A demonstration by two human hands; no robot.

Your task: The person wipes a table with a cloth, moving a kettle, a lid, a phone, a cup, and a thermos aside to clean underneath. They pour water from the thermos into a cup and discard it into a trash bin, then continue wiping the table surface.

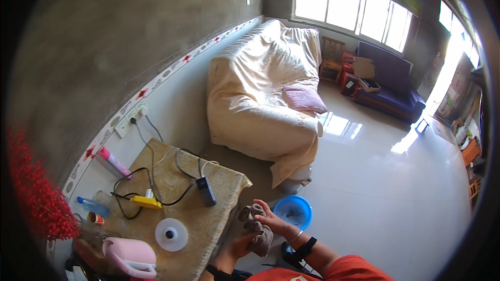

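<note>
A crumpled grey-brown cloth (262, 238) is held between both hands, in front of my body. My left hand (240, 245) grips its lower part near the table's edge. My right hand (270, 218) is closed around its upper part, with a bracelet on the wrist. Just beyond my right hand, a blue basin (308, 212) with cloudy, sudsy liquid stands on the floor. To the left is a table with a yellowish cover (213, 224); on it are a pink watering can or pitcher (134, 253) and a white round object with a black centre (171, 235).
A yellow power strip (145, 202), a black adapter (206, 192), tangled cables and a blue-capped bottle (93, 206) lie on the table. Red berry branches (39, 191) rise at the left. A covered sofa (250, 113) stands ahead, with a purple sofa (390, 86) farther off.
</note>
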